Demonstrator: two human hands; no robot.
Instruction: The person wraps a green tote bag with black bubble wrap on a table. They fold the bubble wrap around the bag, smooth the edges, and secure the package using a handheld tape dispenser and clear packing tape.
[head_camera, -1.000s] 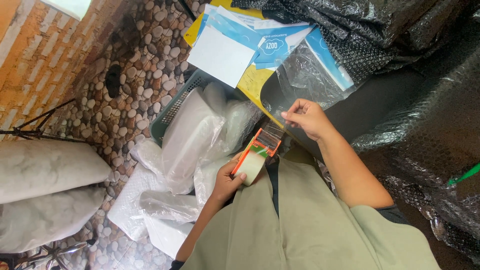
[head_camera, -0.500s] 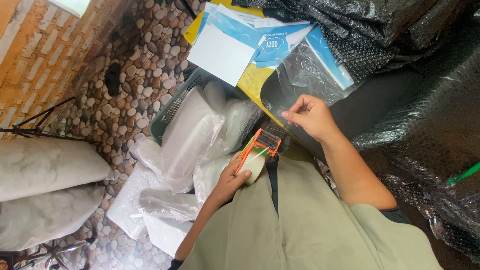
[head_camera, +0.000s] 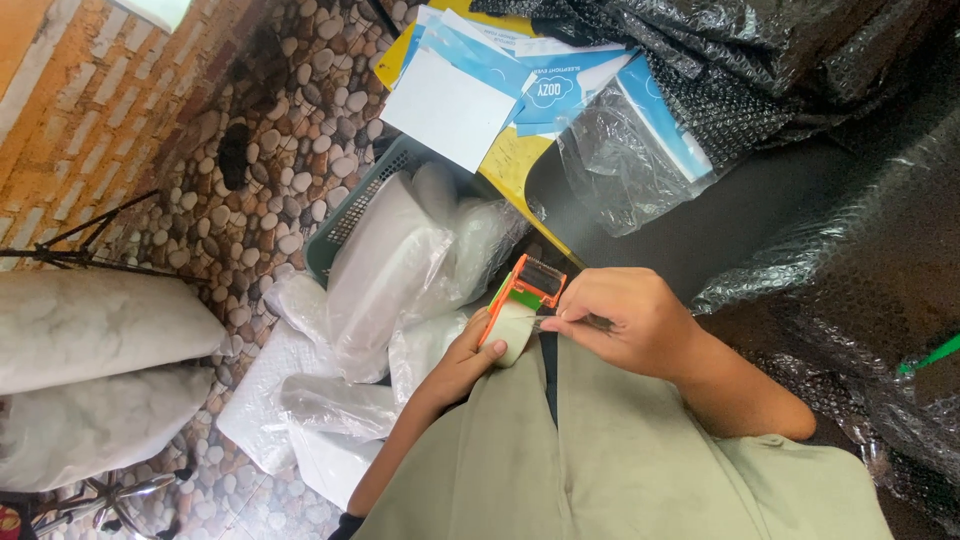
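The tape dispenser (head_camera: 520, 300) sits just above the person's lap, held between both hands over the olive-green trousers (head_camera: 600, 460). It has a bright orange frame with a green strip along one edge, a dark roller at its upper end, and a roll of pale, clear tape (head_camera: 512, 335) seated in its lower part. It is tilted, with the roller end pointing up and away from the body.

The left hand (head_camera: 462, 358) comes up from below and its grip is closed around the tape roll and the lower side of the dispenser, fingers curled against the pale roll. The right hand (head_camera: 625, 325) is just beside the dispenser on the other side, its grip pinched shut, thumb and fingertips pressed together at the edge of the tape near the roll; what exactly lies between the fingertips is too small to tell.

Just beyond the dispenser stands a dark green plastic basket (head_camera: 355, 205) filled with white padded packages in clear plastic (head_camera: 385, 265), and more of these packages (head_camera: 320, 410) lie on the pebble-patterned floor (head_camera: 290, 120) beside it. Above the hands, blue and white envelopes (head_camera: 470, 90) rest on a yellow sheet, next to a crumpled clear plastic bag (head_camera: 620, 165). Black bubble wrap (head_camera: 820, 110) covers the area to the right. At far left are two large white stuffed cushions (head_camera: 90, 330) and a brick wall (head_camera: 70, 100).
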